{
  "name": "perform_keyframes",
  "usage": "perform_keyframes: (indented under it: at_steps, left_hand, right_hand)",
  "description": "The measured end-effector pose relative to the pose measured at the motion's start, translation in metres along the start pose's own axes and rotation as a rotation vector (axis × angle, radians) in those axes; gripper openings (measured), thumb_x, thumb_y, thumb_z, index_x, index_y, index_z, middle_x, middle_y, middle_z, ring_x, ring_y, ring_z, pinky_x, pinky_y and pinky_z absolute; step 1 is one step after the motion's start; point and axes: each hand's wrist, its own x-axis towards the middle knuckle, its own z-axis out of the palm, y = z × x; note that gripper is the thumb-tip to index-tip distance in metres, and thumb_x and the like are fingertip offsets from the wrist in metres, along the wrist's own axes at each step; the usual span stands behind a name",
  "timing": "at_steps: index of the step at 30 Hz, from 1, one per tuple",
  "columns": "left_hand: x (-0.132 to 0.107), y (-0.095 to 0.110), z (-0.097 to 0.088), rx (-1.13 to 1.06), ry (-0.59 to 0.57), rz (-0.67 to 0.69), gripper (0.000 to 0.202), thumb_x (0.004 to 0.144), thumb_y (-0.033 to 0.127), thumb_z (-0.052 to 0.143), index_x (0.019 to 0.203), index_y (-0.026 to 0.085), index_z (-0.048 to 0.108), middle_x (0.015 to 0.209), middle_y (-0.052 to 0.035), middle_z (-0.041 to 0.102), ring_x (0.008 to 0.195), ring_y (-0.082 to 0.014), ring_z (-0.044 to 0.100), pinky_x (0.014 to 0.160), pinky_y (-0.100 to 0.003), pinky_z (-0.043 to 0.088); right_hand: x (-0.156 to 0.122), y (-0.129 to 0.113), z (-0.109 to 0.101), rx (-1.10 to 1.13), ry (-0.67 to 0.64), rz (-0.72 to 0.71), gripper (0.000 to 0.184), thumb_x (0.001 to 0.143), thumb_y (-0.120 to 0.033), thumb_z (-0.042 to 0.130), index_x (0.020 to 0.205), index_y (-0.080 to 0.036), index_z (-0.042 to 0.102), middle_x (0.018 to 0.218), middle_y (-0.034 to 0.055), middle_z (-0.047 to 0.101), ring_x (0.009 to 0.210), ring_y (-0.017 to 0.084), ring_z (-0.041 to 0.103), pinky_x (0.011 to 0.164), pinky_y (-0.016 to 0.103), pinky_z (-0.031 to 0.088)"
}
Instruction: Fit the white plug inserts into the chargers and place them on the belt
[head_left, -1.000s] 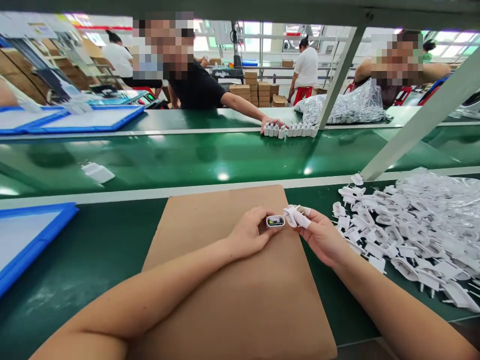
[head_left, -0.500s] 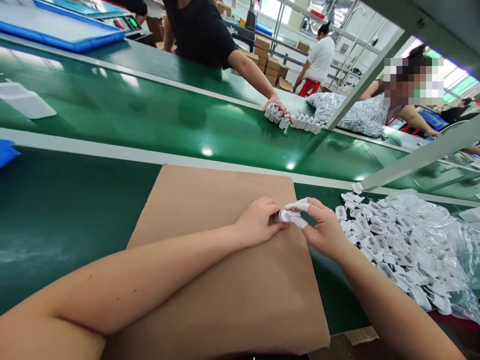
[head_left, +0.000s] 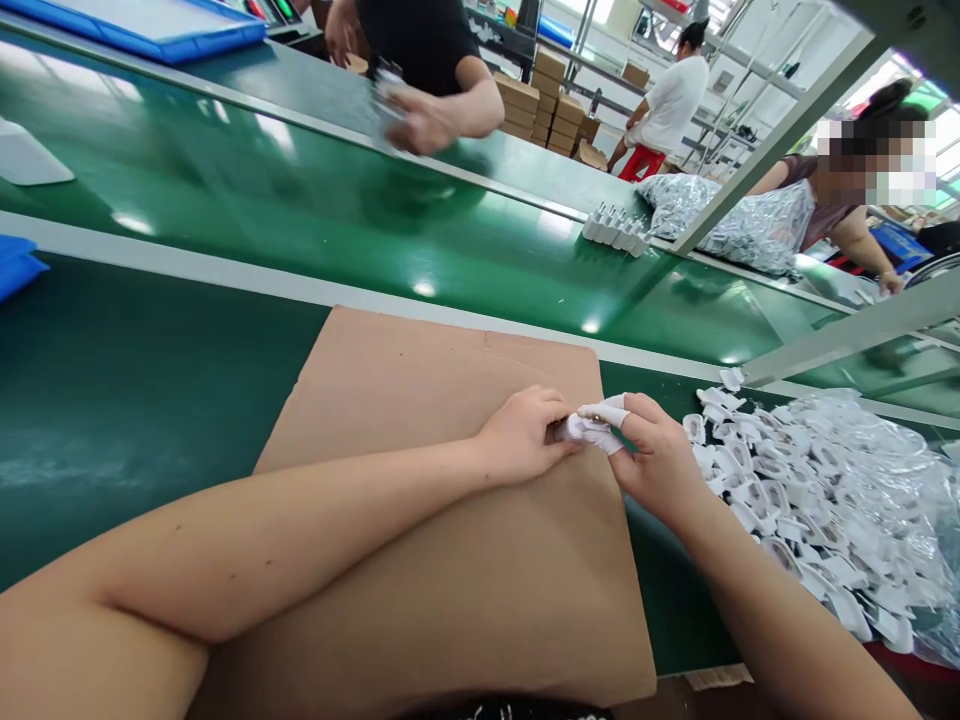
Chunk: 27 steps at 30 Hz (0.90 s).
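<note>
Lying at far left, well away from the cardboard sheet (head_left: pixel 450 560), a blue tray corner (head_left: pixel 16 268) is showing on the near green bench (head_left: pixel 135 400). Resting flat on that bench, the cardboard sheet is carrying both forearms. Over the far right part of the sheet, the left hand (head_left: pixel 521 435) is curling its fingers together and pinching a small white plug part (head_left: pixel 571 429) at its left end. The part is sitting between the two hands, just above the cardboard; how much of it is hidden inside the left fist cannot be told. Touching it from the right, the right hand (head_left: pixel 656 455) is pinching the same part, its thumb and forefinger wearing white finger cots (head_left: pixel 606 410), the other fingers folding in close. Just right of the cardboard, a heap of white plug parts (head_left: pixel 795 500) is spreading over the bench, partly on clear plastic. Beyond the cardboard, a green conveyor belt (head_left: pixel 300 200) is running across. On its far side, a row of white adapters (head_left: pixel 616 229) is standing, and a co-worker's hand (head_left: pixel 420 115) is showing blurred, well left of that row.
</note>
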Motion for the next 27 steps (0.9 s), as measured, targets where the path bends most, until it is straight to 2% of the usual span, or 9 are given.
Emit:
perform_keyframes:
  at_steps: [4,8,10,16,21,24,26,27]
  left_hand:
    - [0.0,0.0,0.0,-0.018,0.006,-0.022,0.015,0.084,0.027,0.083,0.091,0.019,0.073,0.092,-0.0041,0.07,0.09,-0.0217,0.063,0.084,-0.035,0.05]
    - [0.0,0.0,0.0,-0.025,0.004,-0.039,0.015,0.085,0.027,0.082,0.094,0.019,0.073,0.092,-0.0035,0.069,0.092,-0.0217,0.062,0.085,-0.035,0.05]
    - [0.0,0.0,0.001,-0.016,0.004,-0.042,0.016,0.085,0.028,0.083,0.094,0.019,0.073,0.093,-0.0037,0.069,0.092,-0.0219,0.062,0.085,-0.035,0.051]
    - [-0.001,0.002,0.0,0.051,0.028,-0.06,0.013,0.084,0.026,0.081,0.091,0.019,0.072,0.092,-0.0038,0.066,0.089,-0.0211,0.062,0.083,-0.034,0.051]
    - [0.0,0.003,-0.002,0.042,0.01,-0.067,0.014,0.086,0.03,0.078,0.089,0.018,0.071,0.091,-0.0033,0.065,0.088,-0.0201,0.061,0.08,-0.032,0.05]
    - [-0.001,0.006,0.0,0.071,0.021,-0.067,0.018,0.088,0.035,0.074,0.088,0.017,0.07,0.087,-0.0034,0.064,0.086,-0.02,0.06,0.078,-0.032,0.049]
    - [-0.001,0.009,0.001,0.067,0.02,-0.073,0.02,0.088,0.037,0.073,0.092,0.017,0.071,0.088,-0.0036,0.066,0.085,-0.0199,0.06,0.077,-0.032,0.049]
    - [0.0,0.01,0.0,0.046,0.002,-0.082,0.021,0.088,0.037,0.073,0.096,0.017,0.071,0.089,-0.0038,0.067,0.085,-0.0198,0.061,0.077,-0.032,0.049]
  right_hand:
    - [0.003,-0.001,-0.003,-0.082,-0.032,-0.049,0.025,0.087,-0.006,0.053,0.094,-0.021,0.072,0.078,0.0047,0.058,0.075,0.021,0.055,0.063,0.031,0.044]
    - [0.004,-0.006,-0.002,-0.123,-0.035,0.073,0.021,0.086,-0.008,0.055,0.09,-0.02,0.071,0.074,0.0023,0.051,0.069,0.019,0.05,0.06,0.029,0.037]
    - [0.005,-0.009,-0.002,-0.156,-0.051,0.108,0.019,0.085,-0.008,0.054,0.084,-0.02,0.07,0.074,0.0023,0.051,0.069,0.018,0.049,0.06,0.029,0.035]
    - [0.008,-0.012,-0.002,-0.272,-0.086,0.088,0.023,0.075,-0.001,0.05,0.071,-0.02,0.062,0.075,0.0027,0.053,0.068,0.017,0.046,0.06,0.03,0.03]
    - [0.011,-0.005,-0.001,-0.237,-0.077,0.106,0.022,0.079,-0.005,0.051,0.069,-0.021,0.061,0.071,0.002,0.05,0.065,0.017,0.045,0.056,0.029,0.027]
    - [0.009,-0.002,0.001,-0.199,-0.06,0.111,0.021,0.083,-0.009,0.053,0.076,-0.023,0.067,0.071,0.0021,0.052,0.065,0.018,0.049,0.056,0.029,0.031]
    - [0.003,-0.004,0.003,-0.132,0.004,0.156,0.022,0.087,-0.013,0.056,0.097,-0.025,0.072,0.079,0.0027,0.057,0.068,0.019,0.055,0.058,0.029,0.037]
    - [-0.001,-0.007,0.005,-0.09,0.058,0.191,0.029,0.089,-0.017,0.057,0.113,-0.026,0.07,0.088,0.0041,0.061,0.071,0.02,0.058,0.06,0.03,0.042]
